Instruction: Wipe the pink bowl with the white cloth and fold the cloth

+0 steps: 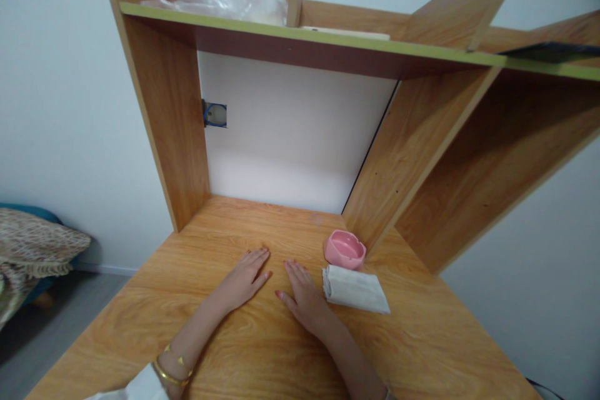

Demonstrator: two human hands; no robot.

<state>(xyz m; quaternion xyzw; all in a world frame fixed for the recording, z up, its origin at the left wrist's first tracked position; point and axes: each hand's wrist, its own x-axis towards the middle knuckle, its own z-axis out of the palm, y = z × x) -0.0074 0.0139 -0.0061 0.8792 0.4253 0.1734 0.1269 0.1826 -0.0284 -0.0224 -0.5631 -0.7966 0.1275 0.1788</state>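
My left hand [244, 279] lies flat on the wooden desk [253, 350], fingers stretched forward and holding nothing. My right hand [302, 297] rests flat beside it, thumb pointing toward the left hand, also with nothing in it. Just right of my right hand is a folded whitish cloth [355, 289]. Behind the cloth, against the upright wooden panel, sits a pink ashtray [345, 249] with an angular rim and a notch in it. Gold bracelets [172, 370] circle my left wrist.
A shelf [337, 37] with a greenish edge spans above the desk and carries a clear plastic bag [229, 0]. Wooden side panels [164, 106] frame the desk's back. An uncovered wall socket box [215, 115] shows wires. At far left, a patterned blanket [37, 240] covers a blue seat.
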